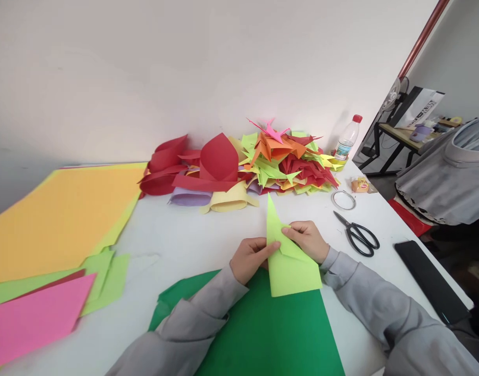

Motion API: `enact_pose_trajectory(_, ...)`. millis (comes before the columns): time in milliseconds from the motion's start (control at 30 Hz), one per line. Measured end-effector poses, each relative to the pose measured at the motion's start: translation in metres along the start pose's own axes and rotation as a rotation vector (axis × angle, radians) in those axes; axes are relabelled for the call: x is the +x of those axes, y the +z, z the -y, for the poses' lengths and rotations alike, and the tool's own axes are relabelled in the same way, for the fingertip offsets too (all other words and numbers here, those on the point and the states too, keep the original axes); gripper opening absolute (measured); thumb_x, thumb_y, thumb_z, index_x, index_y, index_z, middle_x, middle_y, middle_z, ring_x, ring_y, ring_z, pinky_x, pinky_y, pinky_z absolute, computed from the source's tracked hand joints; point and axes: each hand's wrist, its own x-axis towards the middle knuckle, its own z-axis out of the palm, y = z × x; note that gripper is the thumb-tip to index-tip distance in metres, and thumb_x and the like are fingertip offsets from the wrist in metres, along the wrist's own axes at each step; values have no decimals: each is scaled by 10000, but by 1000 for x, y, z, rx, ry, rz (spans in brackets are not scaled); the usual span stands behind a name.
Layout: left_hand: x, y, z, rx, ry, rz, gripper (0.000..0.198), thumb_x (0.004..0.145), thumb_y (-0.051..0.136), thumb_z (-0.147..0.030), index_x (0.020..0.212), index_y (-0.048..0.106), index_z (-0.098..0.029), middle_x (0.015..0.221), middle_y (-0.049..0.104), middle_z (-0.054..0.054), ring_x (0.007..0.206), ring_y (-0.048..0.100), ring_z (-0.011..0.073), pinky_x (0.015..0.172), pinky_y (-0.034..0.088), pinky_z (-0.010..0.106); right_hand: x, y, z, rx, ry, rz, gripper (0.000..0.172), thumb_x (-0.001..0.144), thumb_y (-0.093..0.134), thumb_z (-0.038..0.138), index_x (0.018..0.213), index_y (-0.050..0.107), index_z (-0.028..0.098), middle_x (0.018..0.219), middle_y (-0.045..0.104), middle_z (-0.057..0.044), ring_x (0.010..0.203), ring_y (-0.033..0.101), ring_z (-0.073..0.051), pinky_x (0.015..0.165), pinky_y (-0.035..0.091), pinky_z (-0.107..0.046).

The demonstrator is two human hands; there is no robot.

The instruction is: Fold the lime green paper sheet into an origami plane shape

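A light green sheet of paper, partly folded with a narrow pointed top, is held up over a dark green sheet on the white table. My left hand pinches its left edge, thumb on the front face and the other fingers partly hidden behind. At the upper right of the same paper, my right hand is closed on a folded flap, thumb and index finger together. The lower part of the light green paper hangs between and below my hands.
Folded paper shapes are heaped against the wall, beside red paper forms. Orange sheets and a pink sheet lie left. Scissors, a tape roll, a bottle and a black object are right.
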Motion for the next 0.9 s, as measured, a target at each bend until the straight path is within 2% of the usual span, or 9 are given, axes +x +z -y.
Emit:
enact_pose_trajectory(167, 0, 0, -1, -28, 47, -34, 418, 533, 857, -382, 847, 732, -135, 800, 751, 83, 643, 680, 222, 568, 568, 312, -5, 6, 8, -79, -86, 78, 565, 735, 565, 676, 516, 401, 181, 508, 301, 65, 506, 283, -68, 453, 229, -222)
enact_pose_trajectory(267, -1, -3, 0, -24, 28, 29, 343, 543, 852, -364, 770, 745, -129, 734, 746, 86, 619, 681, 232, 561, 570, 324, -9, 8, 14, -145, -123, 116, 577, 749, 569, 659, 484, 387, 179, 481, 298, 67, 491, 265, -63, 453, 220, -226)
enact_pose_trajectory(333, 0, -6, 1, -57, 32, 16, 301, 541, 854, -343, 724, 751, -128, 681, 737, 78, 604, 680, 233, 568, 573, 327, -10, 7, 16, -103, -111, 130, 550, 749, 575, 659, 522, 477, 168, 481, 386, 57, 489, 326, -69, 471, 276, -223)
enact_pose_trajectory(433, 2, -10, 0, -213, 88, -158, 295, 491, 880, -323, 666, 742, -129, 644, 729, 63, 560, 667, 213, 553, 571, 320, -11, 5, 16, 56, -87, 76, 530, 735, 581, 678, 714, 635, 150, 618, 570, 9, 585, 484, -106, 561, 389, -235)
enact_pose_trajectory(500, 4, -13, -3, -319, 126, -278, 321, 467, 893, -332, 674, 735, -144, 660, 734, 49, 565, 672, 212, 553, 578, 329, -12, 5, 12, 130, -82, 37, 519, 712, 620, 661, 803, 668, 152, 722, 628, -17, 661, 536, -128, 610, 423, -248)
enact_pose_trajectory(567, 5, -15, -7, -397, 146, -338, 354, 456, 901, -334, 716, 734, -160, 700, 743, 39, 631, 695, 232, 596, 596, 355, -12, 7, 8, 139, -93, 8, 476, 678, 688, 608, 827, 679, 155, 757, 647, -26, 682, 551, -139, 633, 438, -259)
enact_pose_trajectory(733, 4, -15, -11, -453, 139, -342, 408, 429, 912, -313, 758, 732, -151, 718, 745, 49, 770, 711, 287, 653, 614, 386, -13, 14, -1, 91, -106, -124, 380, 683, 715, 532, 763, 696, 161, 697, 648, -32, 640, 547, -145, 598, 446, -264)
enact_pose_trajectory(900, 4, -15, -10, -437, 126, -349, 411, 428, 906, -314, 760, 724, -152, 732, 748, 51, 800, 710, 307, 657, 617, 411, -14, 16, 0, 113, -81, -145, 360, 676, 720, 513, 732, 716, 157, 666, 664, -35, 598, 547, -141, 559, 447, -258)
